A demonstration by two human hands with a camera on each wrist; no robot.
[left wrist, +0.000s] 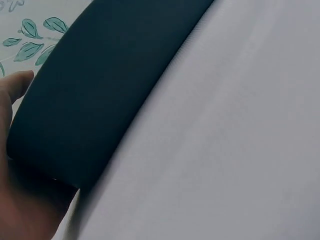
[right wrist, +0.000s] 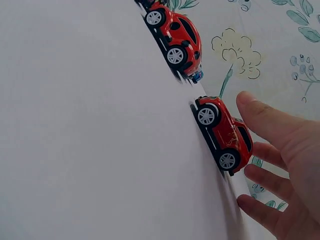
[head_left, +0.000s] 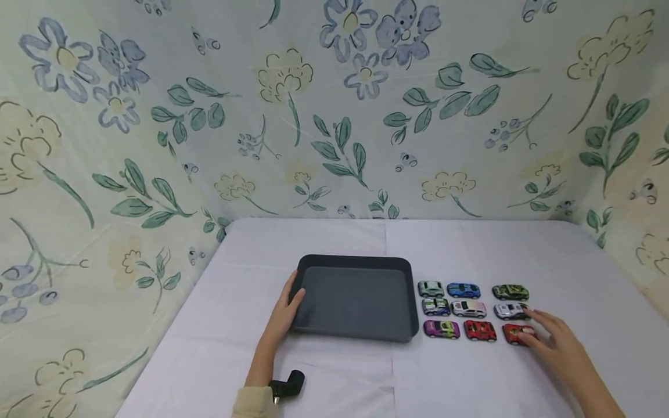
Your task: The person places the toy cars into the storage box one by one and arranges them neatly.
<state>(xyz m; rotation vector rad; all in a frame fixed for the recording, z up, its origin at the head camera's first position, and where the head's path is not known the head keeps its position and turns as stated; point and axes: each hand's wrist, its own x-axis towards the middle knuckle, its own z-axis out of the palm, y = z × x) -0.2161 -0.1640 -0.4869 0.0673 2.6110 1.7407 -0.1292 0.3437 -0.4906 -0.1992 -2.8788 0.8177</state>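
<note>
A dark grey tray (head_left: 355, 264) lies on the white tablecloth. My left hand (head_left: 290, 293) rests against its left wall with straight fingers, the thumb on the rim. In the left wrist view the tray wall (left wrist: 100, 85) fills the frame beside my left hand (left wrist: 12, 100). Several toy cars stand in rows right of the tray. My right hand (head_left: 535, 331) hovers with spread fingers at the nearest right-hand red car (head_left: 516, 334). In the right wrist view my right hand (right wrist: 260, 150) flanks that red car (right wrist: 223, 135), and contact is unclear. A second red car (right wrist: 176, 34) stands beyond it.
The car rows include a green car (head_left: 431, 288), a blue car (head_left: 463, 289), a camouflage car (head_left: 510, 292), a silver car (head_left: 511, 312) and a purple car (head_left: 441, 329). Floral cloth walls (head_left: 334, 116) enclose the table on three sides. A black wrist mount (head_left: 287, 386) sits at my left sleeve.
</note>
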